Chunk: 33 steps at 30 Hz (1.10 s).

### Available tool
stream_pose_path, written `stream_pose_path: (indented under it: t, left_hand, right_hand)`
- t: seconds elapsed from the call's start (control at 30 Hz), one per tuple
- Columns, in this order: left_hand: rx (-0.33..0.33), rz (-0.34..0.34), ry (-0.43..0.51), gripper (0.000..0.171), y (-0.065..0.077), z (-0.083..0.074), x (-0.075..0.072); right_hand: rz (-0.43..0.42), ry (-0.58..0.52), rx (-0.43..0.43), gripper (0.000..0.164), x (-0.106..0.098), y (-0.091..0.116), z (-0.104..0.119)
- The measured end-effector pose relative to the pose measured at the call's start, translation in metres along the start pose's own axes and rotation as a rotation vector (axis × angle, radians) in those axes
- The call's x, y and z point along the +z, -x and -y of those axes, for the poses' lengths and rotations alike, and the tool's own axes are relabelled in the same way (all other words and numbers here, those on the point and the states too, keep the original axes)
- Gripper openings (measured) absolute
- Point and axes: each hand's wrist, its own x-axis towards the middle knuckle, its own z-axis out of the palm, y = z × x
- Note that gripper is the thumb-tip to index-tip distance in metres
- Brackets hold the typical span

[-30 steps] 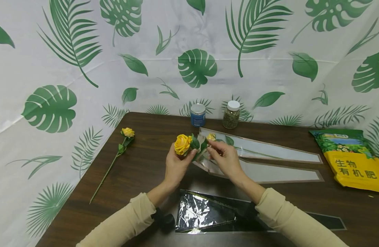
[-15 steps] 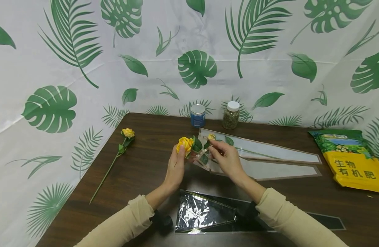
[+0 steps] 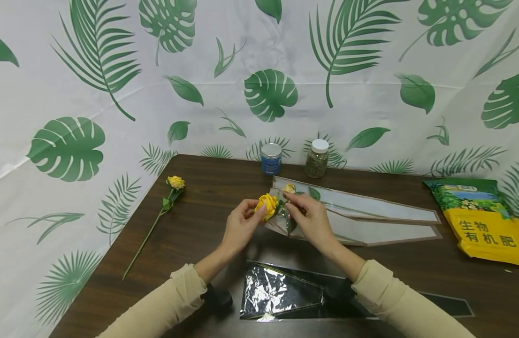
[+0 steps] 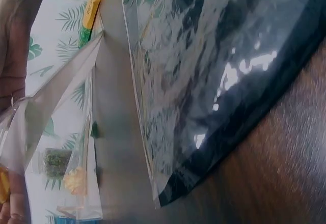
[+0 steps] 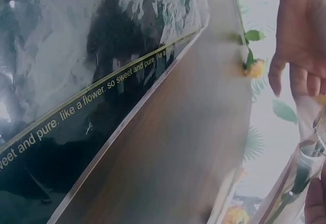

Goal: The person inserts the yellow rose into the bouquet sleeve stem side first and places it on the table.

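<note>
In the head view my left hand (image 3: 239,226) holds a yellow artificial rose (image 3: 267,207) by its bloom, thumb on the near side. The rose's leaves and stem lie inside the mouth of a clear-fronted, pale tapered flower sleeve (image 3: 394,235). My right hand (image 3: 313,221) pinches the edge of that mouth between thumb and fingers. Just behind lies a second pale sleeve (image 3: 369,203) with a yellow rose (image 3: 289,188) inside it. In the left wrist view a bit of the held rose (image 4: 4,186) shows at the left edge, mostly hidden.
A loose yellow rose (image 3: 175,182) lies at the table's left. Black flower sleeves (image 3: 285,291) lie in front, under the forearms. Along the back stand a blue can (image 3: 271,159) and a white-lidded jar (image 3: 316,159). A yellow-green fertilizer bag (image 3: 481,220) lies at right.
The rose has moved right and slightly down, its leaves now deeper in the sleeve's mouth. My left hand followed and shifted its grip on the bloom. My right hand has stayed nearly in place.
</note>
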Motion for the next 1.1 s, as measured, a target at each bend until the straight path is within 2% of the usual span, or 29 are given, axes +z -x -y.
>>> stream_pose_path:
  t: [0.37, 0.5, 0.7, 0.87, 1.1]
  left_hand:
    - [0.033, 0.075, -0.226, 0.023, -0.006, -0.003, -0.007]
    - [0.026, 0.057, -0.284, 0.022, -0.010, -0.003, -0.007]
    - [0.083, 0.040, -0.372, 0.017, -0.012, 0.003, -0.005]
    - [0.090, 0.037, -0.378, 0.015, -0.011, 0.006, -0.004]
    - [0.094, 0.042, -0.391, 0.012, -0.010, 0.009, -0.003]
  right_hand:
    - [0.028, 0.015, -0.045, 0.028, 0.000, 0.002, 0.006]
    - [0.042, 0.008, -0.061, 0.028, 0.001, 0.003, 0.005]
    - [0.047, 0.004, -0.071, 0.028, 0.002, 0.004, 0.002]
    - [0.057, -0.015, -0.079, 0.026, 0.004, 0.006, 0.001]
    - [0.064, 0.025, -0.087, 0.026, 0.007, 0.007, -0.001]
